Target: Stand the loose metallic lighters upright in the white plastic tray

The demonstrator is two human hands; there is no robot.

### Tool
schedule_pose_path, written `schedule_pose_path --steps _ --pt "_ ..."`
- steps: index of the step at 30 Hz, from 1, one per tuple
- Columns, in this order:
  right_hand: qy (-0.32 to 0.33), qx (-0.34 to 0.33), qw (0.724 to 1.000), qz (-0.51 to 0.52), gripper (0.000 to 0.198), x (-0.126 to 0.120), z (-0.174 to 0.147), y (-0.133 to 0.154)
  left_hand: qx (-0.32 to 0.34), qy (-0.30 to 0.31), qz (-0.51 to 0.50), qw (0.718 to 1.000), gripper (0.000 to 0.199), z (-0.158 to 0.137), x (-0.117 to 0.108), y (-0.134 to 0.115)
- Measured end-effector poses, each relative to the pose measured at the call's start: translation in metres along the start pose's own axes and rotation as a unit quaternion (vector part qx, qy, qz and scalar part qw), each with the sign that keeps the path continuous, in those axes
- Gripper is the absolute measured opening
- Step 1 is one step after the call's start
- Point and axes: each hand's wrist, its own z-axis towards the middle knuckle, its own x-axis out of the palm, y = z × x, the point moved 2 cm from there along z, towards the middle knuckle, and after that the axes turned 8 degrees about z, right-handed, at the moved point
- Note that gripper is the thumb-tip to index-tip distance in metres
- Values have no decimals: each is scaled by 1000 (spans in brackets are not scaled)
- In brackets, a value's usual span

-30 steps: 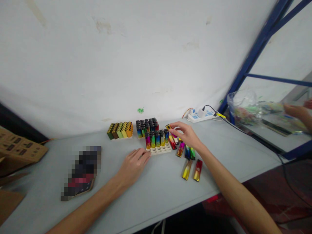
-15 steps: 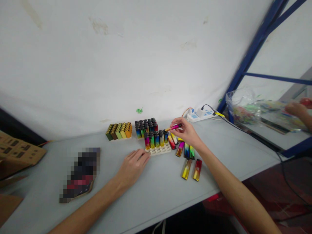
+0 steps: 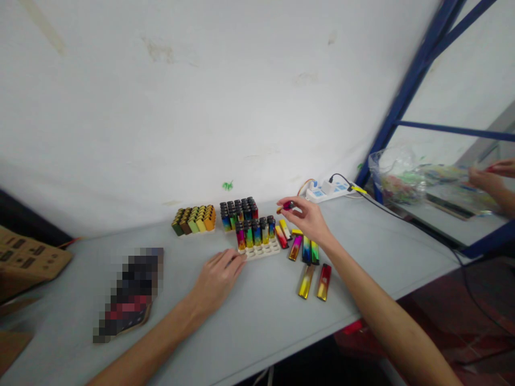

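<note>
Lighter [image 3: 286, 206], purple-red with a golden end and a dark end, sits pinched between the thumb and fingers of the right hand [image 3: 309, 217] — a narrow grip, closed on that one piece. It lies nearly level in the grip, its golden end pointing left, above the table and apart from the rows beside it. Just left of the grip and a little nearer the person stands a white tray [image 3: 263, 252], its back part filled with upright colored lighters [image 3: 256, 234], while the holes along its front edge are bare. Beyond those, farther left of the grip, stands a full block of black-topped lighters [image 3: 239, 212], and past it a block of green, brown, yellow and orange ones [image 3: 193, 220].

Nearer the person than the grip lie loose lighters [image 3: 295, 248], several close together, with a gold one [image 3: 306, 281] and a red one [image 3: 323, 281] nearest the person. Left hand [image 3: 221, 271], to the grip's left and nearer the person, has its fingertips at the tray's near left corner — whether they clasp it or only rest there, I cannot tell. Behind the grip, to the right, a white power strip [image 3: 333, 188] lies by the wall [image 3: 241, 107].
</note>
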Motion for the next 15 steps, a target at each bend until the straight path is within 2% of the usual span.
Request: schedule_pose_path --steps 4,8,15 --pt "-2 -13 999 -43 44 -4 1 2 -9 14 -10 1000 26 0 0 -1" --pt "2 -18 994 -107 41 -8 -1 8 -12 20 -12 1000 22 0 1 -1" --pt "104 -12 986 -134 40 -2 -4 9 -4 30 0 1000 23 -2 2 0"
